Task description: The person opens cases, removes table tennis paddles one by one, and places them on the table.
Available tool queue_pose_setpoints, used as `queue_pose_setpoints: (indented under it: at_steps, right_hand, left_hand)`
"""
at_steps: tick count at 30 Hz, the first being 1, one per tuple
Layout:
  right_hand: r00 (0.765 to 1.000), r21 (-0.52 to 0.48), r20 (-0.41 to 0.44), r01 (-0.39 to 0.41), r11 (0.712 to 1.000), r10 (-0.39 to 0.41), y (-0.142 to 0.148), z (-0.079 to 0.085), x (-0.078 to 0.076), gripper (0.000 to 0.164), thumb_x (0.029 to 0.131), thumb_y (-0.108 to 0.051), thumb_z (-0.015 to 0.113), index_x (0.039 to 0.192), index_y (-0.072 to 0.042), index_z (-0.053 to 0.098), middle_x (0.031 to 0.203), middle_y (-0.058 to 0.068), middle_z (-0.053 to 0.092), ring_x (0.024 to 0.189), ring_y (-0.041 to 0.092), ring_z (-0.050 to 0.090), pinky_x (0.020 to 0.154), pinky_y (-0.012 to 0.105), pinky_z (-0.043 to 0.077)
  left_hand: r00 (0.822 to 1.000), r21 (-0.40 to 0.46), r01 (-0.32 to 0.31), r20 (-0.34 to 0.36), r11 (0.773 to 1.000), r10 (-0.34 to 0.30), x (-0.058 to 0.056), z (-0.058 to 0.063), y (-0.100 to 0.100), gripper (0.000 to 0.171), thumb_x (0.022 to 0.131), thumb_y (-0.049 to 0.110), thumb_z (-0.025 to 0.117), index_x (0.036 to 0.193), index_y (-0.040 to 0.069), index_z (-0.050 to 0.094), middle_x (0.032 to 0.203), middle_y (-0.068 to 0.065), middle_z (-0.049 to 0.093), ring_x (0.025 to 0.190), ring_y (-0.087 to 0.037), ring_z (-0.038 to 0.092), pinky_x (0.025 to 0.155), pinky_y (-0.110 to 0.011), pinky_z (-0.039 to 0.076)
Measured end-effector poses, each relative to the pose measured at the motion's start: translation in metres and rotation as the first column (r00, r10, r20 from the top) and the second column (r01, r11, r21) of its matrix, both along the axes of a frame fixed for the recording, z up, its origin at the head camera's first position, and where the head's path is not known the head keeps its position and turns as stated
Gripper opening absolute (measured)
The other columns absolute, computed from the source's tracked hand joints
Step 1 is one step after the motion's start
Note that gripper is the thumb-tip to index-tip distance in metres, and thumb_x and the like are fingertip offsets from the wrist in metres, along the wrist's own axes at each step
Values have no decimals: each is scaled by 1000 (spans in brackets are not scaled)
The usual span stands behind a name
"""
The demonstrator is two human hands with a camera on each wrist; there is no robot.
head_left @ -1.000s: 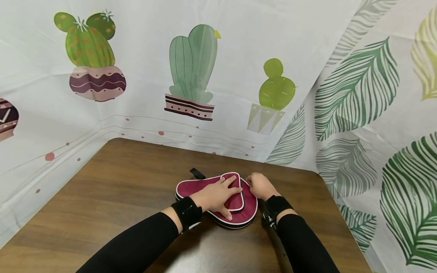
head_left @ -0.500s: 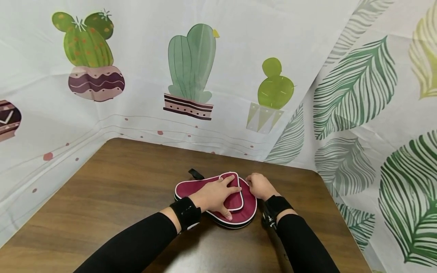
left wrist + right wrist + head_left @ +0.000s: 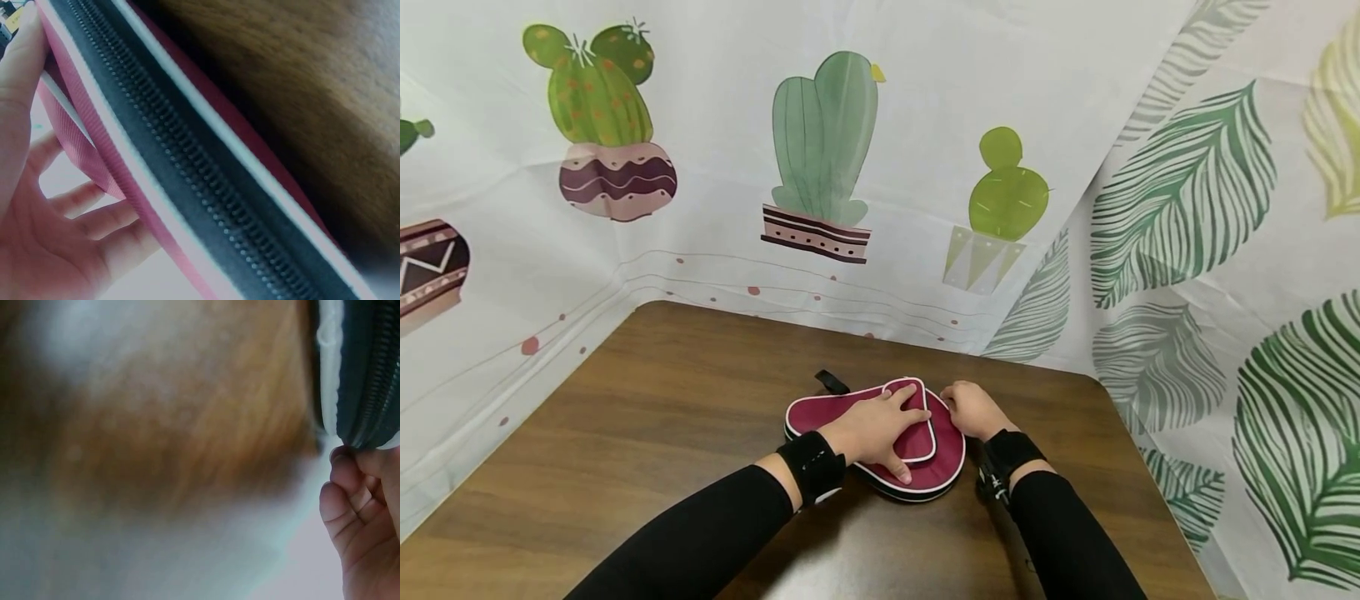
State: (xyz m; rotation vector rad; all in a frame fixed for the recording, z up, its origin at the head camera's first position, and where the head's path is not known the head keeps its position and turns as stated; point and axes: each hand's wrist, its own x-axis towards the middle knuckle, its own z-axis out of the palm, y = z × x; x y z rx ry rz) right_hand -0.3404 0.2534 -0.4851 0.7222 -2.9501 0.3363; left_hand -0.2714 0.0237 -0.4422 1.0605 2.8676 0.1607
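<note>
A maroon table tennis paddle case with white piping lies on the table, its wide rounded end to the right. My left hand rests spread over its raised pocket, fingers apart and thumb on the case below the pocket. In the left wrist view, the black side zipper runs closed along the part that shows. My right hand is at the far right edge of the case, fingers curled. In the right wrist view, thumb and fingertips pinch at the zipper band; any pull there is hidden.
A black strap sticks out behind the case's narrow end. The brown wooden table meets a white cloth backdrop printed with cacti and leaves along its far side.
</note>
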Motion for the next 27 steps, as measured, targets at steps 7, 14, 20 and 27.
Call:
queue_pose_setpoints:
  at_steps: [7,14,20,27]
  right_hand:
    - [1000,3,6,-6,1000,6,2,0,2,15,95,-3,59,97,-2,74,90,10,67,93,28,66,87,43,54]
    - [999,14,34,7,1000,-8,1,3,2,16,95,-3,59,100,-2,74,94,11,69,96,28,67,88,43,54]
    - [998,13,57,11,1000,-11,0,7,2,16,95,-4,58,100,-2,74,95,11,69,97,28,67,88,42,54]
    - [998,10,65,24,1000,-24,2,5,2,17,96,-5,57,99,-3,74,94,10,69,96,27,67,86,41,54]
  left_hand:
    - [1000,-10,-9,10,1000,9,3,3,2,96,67,69,80,150,33,46,164,-10,27,141,-39,43,102,-47,50]
    - [999,-5,-4,34,1000,5,2,4,1,97,68,68,80,151,32,46,164,-11,26,141,-38,43,103,-47,49]
    - [999,-23,-12,30,1000,13,-1,5,0,97,68,69,80,151,32,45,164,-11,27,141,-37,43,102,-46,49]
    - [999,-26,-10,35,1000,11,-2,4,1,97,68,69,80,151,32,45,164,-11,27,141,-37,44,103,-46,49]
